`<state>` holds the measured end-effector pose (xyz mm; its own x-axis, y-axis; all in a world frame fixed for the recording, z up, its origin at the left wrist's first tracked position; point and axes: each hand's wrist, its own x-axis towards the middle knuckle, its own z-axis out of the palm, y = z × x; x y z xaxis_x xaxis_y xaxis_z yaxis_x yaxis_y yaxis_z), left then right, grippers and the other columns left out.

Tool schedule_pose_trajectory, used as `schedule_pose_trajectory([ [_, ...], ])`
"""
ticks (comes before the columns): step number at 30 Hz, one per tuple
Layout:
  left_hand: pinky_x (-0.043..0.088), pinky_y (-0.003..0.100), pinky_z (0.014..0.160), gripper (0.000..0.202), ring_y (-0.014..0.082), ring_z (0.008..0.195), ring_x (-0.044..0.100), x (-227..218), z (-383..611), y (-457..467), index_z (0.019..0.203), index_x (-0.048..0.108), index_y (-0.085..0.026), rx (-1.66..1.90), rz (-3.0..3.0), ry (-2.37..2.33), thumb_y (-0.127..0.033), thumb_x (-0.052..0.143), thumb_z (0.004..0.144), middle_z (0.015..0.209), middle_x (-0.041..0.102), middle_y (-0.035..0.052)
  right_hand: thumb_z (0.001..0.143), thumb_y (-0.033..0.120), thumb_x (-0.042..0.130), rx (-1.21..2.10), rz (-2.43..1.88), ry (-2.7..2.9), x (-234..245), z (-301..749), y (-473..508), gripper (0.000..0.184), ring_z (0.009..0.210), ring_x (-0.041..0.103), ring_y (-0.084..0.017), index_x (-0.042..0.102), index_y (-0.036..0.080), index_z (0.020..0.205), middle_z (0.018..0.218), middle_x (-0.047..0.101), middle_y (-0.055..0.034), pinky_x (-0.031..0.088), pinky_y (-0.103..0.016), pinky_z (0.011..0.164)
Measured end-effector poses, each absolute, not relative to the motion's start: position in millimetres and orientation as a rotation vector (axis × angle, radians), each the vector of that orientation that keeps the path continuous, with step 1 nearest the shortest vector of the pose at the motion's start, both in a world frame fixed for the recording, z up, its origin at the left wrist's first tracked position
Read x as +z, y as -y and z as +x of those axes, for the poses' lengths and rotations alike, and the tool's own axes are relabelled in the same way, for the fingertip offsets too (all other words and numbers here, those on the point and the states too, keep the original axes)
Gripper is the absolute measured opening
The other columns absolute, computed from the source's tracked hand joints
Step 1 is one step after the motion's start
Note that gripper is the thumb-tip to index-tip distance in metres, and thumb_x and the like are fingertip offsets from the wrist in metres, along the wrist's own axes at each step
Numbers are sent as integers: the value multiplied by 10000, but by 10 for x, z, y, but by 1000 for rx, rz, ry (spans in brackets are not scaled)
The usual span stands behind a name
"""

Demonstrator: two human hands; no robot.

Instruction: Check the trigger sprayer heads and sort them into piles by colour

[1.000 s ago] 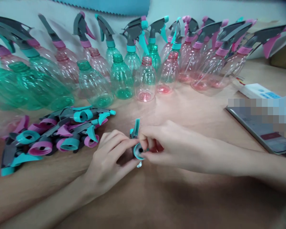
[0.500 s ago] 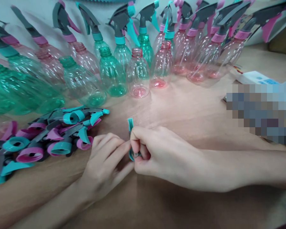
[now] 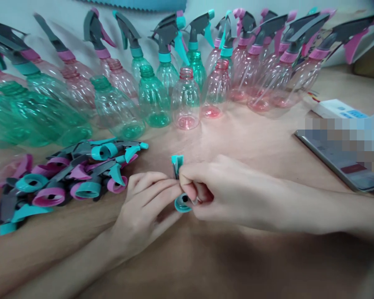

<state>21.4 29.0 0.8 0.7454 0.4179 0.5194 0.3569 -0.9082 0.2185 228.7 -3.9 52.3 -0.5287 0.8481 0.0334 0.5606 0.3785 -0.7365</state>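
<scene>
1. A grey-and-turquoise spray head is resting between the two hands' fingers, its open turquoise collar showing just below the fingertips and its turquoise end pointing away beyond them.
2. The left hand is grasping the spray head, its fingers curling over the grey body and partly hiding it.
3. The right hand is pinching a small pale piece between fingers and thumb, right beside the collar; the piece is showing too little to identify.
4. To the left of the left fingers, a pile of loose sprayers is lying on the desk.
5. Beyond the fingers, an uncapped pink bottle and an uncapped green bottle are standing side by side.
6. Farther beyond, sprayer-topped bottles are standing in a row.
7. Well right of the right fingers, a dark phone is lying near a white box.
</scene>
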Motion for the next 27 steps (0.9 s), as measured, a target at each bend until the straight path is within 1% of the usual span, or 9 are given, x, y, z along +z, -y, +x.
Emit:
schedule_pose_trajectory([
  [2, 394, 364, 676, 118, 211, 798, 570, 13, 210, -278, 996, 534, -216, 894, 2811, -647, -233, 547, 880, 814, 666, 21, 682, 113, 524, 953, -1220, 2219, 516, 2293, 40, 119, 484, 383, -40, 449, 202, 704, 571, 452, 100, 269, -161, 445],
  [5, 392, 358, 650, 177, 217, 781, 557, 16, 219, -259, 1014, 538, -227, 936, 2776, -712, -273, 587, 850, 776, 656, 18, 741, 173, 564, 922, -1227, 2228, 515, 2318, 31, 87, 486, 378, -48, 483, 206, 744, 587, 457, 93, 268, -164, 439],
  [8, 419, 353, 635, 274, 218, 765, 542, 17, 243, -248, 1037, 538, -218, 999, 2705, -717, -236, 640, 784, 773, 642, 26, 816, 238, 563, 830, -1200, 2299, 567, 2345, 15, 54, 488, 380, -58, 544, 203, 781, 594, 489, 80, 259, -186, 439],
  [10, 451, 356, 652, 331, 214, 773, 536, 20, 259, -248, 1068, 533, -207, 1015, 2646, -698, -181, 637, 755, 791, 637, 35, 849, 203, 536, 805, -1159, 2359, 623, 2348, 9, 87, 517, 429, -66, 592, 196, 782, 622, 542, 62, 297, -203, 482],
  [13, 473, 363, 685, 389, 206, 782, 534, 24, 273, -255, 1102, 529, -199, 1007, 2612, -691, -135, 631, 732, 817, 641, 39, 863, 117, 487, 815, -1162, 2424, 678, 2333, 17, 192, 574, 504, -89, 647, 194, 789, 669, 605, 31, 352, -231, 566],
  [16, 473, 359, 682, 404, 196, 764, 540, 28, 272, -258, 1108, 540, -206, 1002, 2632, -706, -140, 644, 723, 817, 654, 31, 867, 123, 476, 814, -1225, 2456, 661, 2314, 44, 226, 565, 526, -112, 677, 199, 797, 634, 613, 17, 368, -251, 580],
  [20, 473, 342, 664, 380, 192, 755, 539, 37, 263, -248, 1117, 556, -211, 992, 2663, -719, -156, 626, 748, 803, 662, 29, 861, 143, 488, 843, -1249, 2455, 609, 2299, 89, 214, 534, 528, -115, 689, 215, 859, 618, 620, 18, 375, -255, 573],
  [23, 484, 339, 677, 392, 190, 770, 533, 31, 252, -245, 1138, 547, -210, 986, 2647, -724, -140, 612, 758, 811, 660, 31, 866, 155, 490, 926, -1246, 2432, 610, 2296, 107, 201, 512, 520, -105, 681, 217, 883, 621, 624, 27, 377, -246, 564],
  [27, 484, 344, 704, 412, 197, 824, 525, -9, 233, -252, 1163, 519, -167, 958, 2620, -657, -120, 626, 768, 871, 657, 54, 904, 176, 459, 1084, -1213, 2391, 624, 2302, 74, 224, 510, 533, -94, 675, 225, 938, 598, 620, 45, 388, -227, 564],
])
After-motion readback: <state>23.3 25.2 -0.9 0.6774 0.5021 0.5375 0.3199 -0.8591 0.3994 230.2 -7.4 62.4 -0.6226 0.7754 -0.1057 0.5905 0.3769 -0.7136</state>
